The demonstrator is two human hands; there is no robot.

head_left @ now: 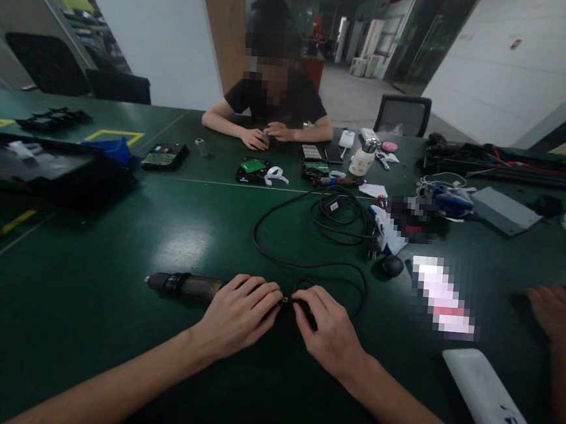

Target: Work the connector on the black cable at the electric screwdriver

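An electric screwdriver (193, 287) lies lengthwise on the green tabletop, its bit end pointing left. My left hand (242, 310) is closed around its rear end, with the fingers covering that part. Just to the right, my right hand (325, 326) pinches the end of a black cable (365, 290), mostly hidden by the fingers. A small brass-coloured metal piece (285, 300) shows in the narrow gap between both hands. Whether the cable end touches the screwdriver I cannot tell. From my right hand the cable loops back into a loose coil further up the table.
Across the table a person's hands (269, 136) handle a small object. Hard drives with green boards (253, 168) lie mid-table. A black tray (26, 169) is at left. At right are a black round object (391, 265), a white case (488, 398) and another person's hand (557, 312).
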